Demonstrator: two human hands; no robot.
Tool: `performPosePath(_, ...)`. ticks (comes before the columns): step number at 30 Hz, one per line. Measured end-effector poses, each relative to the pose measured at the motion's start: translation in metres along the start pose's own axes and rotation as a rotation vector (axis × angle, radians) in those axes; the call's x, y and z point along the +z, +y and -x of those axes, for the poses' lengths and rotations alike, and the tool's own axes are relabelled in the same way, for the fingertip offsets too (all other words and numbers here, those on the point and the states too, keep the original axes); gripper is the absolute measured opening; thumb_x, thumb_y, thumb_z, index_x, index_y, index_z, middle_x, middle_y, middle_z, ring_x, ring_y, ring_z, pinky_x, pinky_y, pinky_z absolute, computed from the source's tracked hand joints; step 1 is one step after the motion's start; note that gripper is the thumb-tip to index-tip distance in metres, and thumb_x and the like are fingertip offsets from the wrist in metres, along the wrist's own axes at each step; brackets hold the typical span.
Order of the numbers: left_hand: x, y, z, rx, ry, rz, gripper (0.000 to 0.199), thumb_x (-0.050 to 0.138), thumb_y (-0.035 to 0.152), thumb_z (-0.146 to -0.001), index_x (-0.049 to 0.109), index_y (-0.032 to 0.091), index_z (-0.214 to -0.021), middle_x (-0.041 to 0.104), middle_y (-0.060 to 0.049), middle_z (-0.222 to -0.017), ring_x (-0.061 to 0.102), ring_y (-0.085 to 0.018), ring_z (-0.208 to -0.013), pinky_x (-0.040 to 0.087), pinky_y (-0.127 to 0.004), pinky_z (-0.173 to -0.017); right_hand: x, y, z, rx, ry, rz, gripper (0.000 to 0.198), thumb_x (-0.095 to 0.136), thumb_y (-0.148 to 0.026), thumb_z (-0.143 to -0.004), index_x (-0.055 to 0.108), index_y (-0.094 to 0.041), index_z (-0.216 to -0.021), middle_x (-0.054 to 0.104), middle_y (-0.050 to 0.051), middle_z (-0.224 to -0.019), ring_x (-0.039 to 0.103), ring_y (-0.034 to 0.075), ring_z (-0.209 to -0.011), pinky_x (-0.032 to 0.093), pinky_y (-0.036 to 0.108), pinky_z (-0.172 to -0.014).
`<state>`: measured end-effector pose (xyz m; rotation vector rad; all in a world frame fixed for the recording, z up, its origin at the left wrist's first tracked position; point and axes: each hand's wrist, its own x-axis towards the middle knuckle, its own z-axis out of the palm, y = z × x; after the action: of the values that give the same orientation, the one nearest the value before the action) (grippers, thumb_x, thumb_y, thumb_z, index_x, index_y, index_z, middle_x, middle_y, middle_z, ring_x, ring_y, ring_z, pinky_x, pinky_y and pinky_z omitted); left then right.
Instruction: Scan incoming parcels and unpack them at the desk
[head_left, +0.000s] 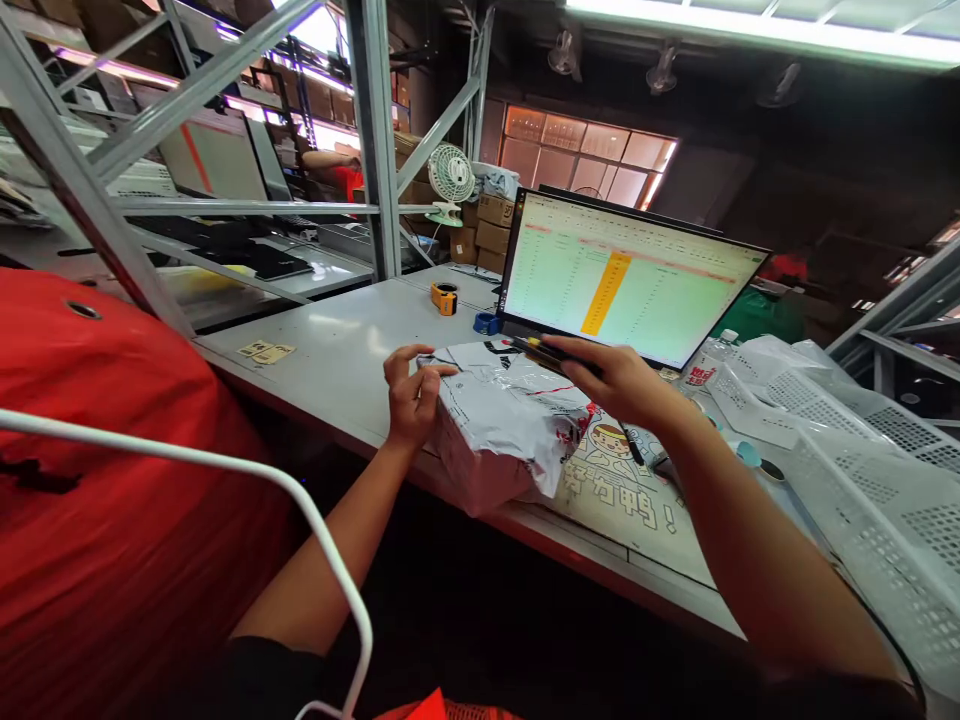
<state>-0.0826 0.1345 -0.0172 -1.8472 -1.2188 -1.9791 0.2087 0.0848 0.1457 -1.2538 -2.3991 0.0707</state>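
Note:
A white plastic-wrapped parcel point(487, 400) rests tilted over the front edge of the table, its wrapping creased and loose at the right side. My left hand point(411, 400) grips its left upper corner, fingers bent around the wrapping. Above the parcel's right part, my right hand point(619, 380) is closed on a slim, dark pen-like tool point(541, 350) with a red tip and a yellow part; its exact kind is unclear. A red line runs across the parcel's top near this tool.
A laptop point(630, 270) showing a spreadsheet stands behind the parcel. An orange tape measure point(444, 298) and a blue ring-shaped object point(487, 323) lie left of it. White perforated baskets point(862, 480) crowd the right. A red bag point(112, 450) and white tube point(322, 520) are at left.

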Motion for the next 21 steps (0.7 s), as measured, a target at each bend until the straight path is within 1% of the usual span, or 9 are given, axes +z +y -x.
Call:
performPosePath(2, -0.012, 0.018, 0.003, 0.014, 0.06, 0.015, 0.049, 0.04, 0.051, -0.111, 0.077, 0.02, -0.104, 0.067, -0.014, -0.119, 0.06, -0.03, -0.121, 0.046, -0.051, -0.11, 0.005, -0.02, -0.055, -0.086, -0.105, 0.058, 0.047, 0.051, -0.027, -0.106, 0.064, -0.022, -0.15, 0.078, 0.005, -0.104, 0.063, 0.012, -0.077, 0.048, 0.026, -0.084)
performPosePath(3, -0.017, 0.03, 0.008, 0.056, 0.052, 0.062, 0.051, 0.038, 0.054, -0.111, 0.075, 0.02, -0.109, 0.069, -0.013, -0.118, 0.062, -0.029, -0.119, 0.047, -0.051, -0.108, 0.012, -0.027, -0.077, -0.115, -0.151, 0.089, 0.046, 0.052, -0.023, -0.105, 0.066, -0.022, -0.149, 0.079, 0.004, -0.105, 0.065, 0.012, -0.081, 0.048, 0.027, -0.087)
performPosePath(5, -0.022, 0.054, 0.019, 0.2, -0.098, 0.204, 0.059, 0.033, 0.064, -0.11, 0.074, 0.021, -0.116, 0.072, -0.013, -0.118, 0.066, -0.029, -0.117, 0.051, -0.049, -0.104, 0.028, -0.038, -0.111, -0.17, -0.227, 0.136, 0.045, 0.053, -0.02, -0.103, 0.069, -0.023, -0.145, 0.08, 0.005, -0.11, 0.068, 0.015, -0.088, 0.048, 0.027, -0.09)
performPosePath(7, -0.019, 0.072, 0.03, 0.286, -0.151, 0.262, 0.045, 0.051, 0.06, -0.107, 0.073, 0.021, -0.112, 0.076, -0.011, -0.11, 0.07, -0.027, -0.109, 0.054, -0.045, -0.099, 0.044, -0.045, -0.131, -0.217, -0.289, 0.167, 0.045, 0.053, -0.02, -0.102, 0.072, -0.024, -0.143, 0.08, 0.007, -0.117, 0.07, 0.018, -0.095, 0.048, 0.028, -0.091)
performPosePath(10, -0.01, 0.079, 0.039, 0.284, -0.097, 0.241, 0.01, 0.071, 0.031, -0.099, 0.071, 0.021, -0.1, 0.077, -0.005, -0.095, 0.074, -0.022, -0.096, 0.055, -0.039, -0.091, 0.054, -0.047, -0.137, -0.244, -0.36, 0.209, 0.047, 0.051, -0.019, -0.101, 0.072, -0.025, -0.143, 0.08, 0.008, -0.121, 0.071, 0.02, -0.097, 0.049, 0.03, -0.09)
performPosePath(13, -0.005, 0.076, 0.039, 0.269, -0.073, 0.227, 0.004, 0.073, 0.022, -0.097, 0.07, 0.022, -0.095, 0.077, -0.002, -0.091, 0.074, -0.02, -0.09, 0.055, -0.038, -0.088, 0.041, -0.038, -0.119, -0.195, -0.403, 0.245, 0.047, 0.052, -0.019, -0.1, 0.073, -0.025, -0.141, 0.081, 0.008, -0.115, 0.071, 0.019, -0.089, 0.05, 0.031, -0.086)
performPosePath(15, -0.006, 0.072, 0.037, 0.266, -0.073, 0.241, 0.006, 0.074, 0.022, -0.097, 0.069, 0.021, -0.093, 0.077, -0.002, -0.089, 0.074, -0.02, -0.088, 0.055, -0.038, -0.087, 0.022, -0.026, -0.093, -0.143, -0.414, 0.262, 0.044, 0.054, -0.022, -0.1, 0.076, -0.026, -0.138, 0.081, 0.008, -0.107, 0.069, 0.018, -0.079, 0.05, 0.031, -0.079)
performPosePath(19, -0.006, 0.061, 0.029, 0.234, -0.14, 0.364, 0.01, 0.072, 0.017, -0.097, 0.068, 0.021, -0.089, 0.076, -0.002, -0.088, 0.074, -0.019, -0.089, 0.056, -0.037, -0.087, -0.021, 0.003, -0.007, -0.039, -0.398, 0.346, 0.044, 0.056, -0.028, -0.1, 0.074, -0.034, -0.14, 0.078, 0.004, -0.082, 0.061, 0.015, -0.057, 0.044, 0.029, -0.059)
performPosePath(21, -0.008, 0.052, 0.021, 0.194, -0.216, 0.447, 0.012, 0.071, 0.016, -0.098, 0.068, 0.02, -0.086, 0.076, -0.002, -0.087, 0.073, -0.018, -0.088, 0.056, -0.035, -0.086, -0.035, 0.015, 0.043, 0.004, -0.358, 0.358, 0.047, 0.054, -0.031, -0.102, 0.068, -0.038, -0.146, 0.078, 0.003, -0.08, 0.062, 0.016, -0.055, 0.043, 0.029, -0.054)
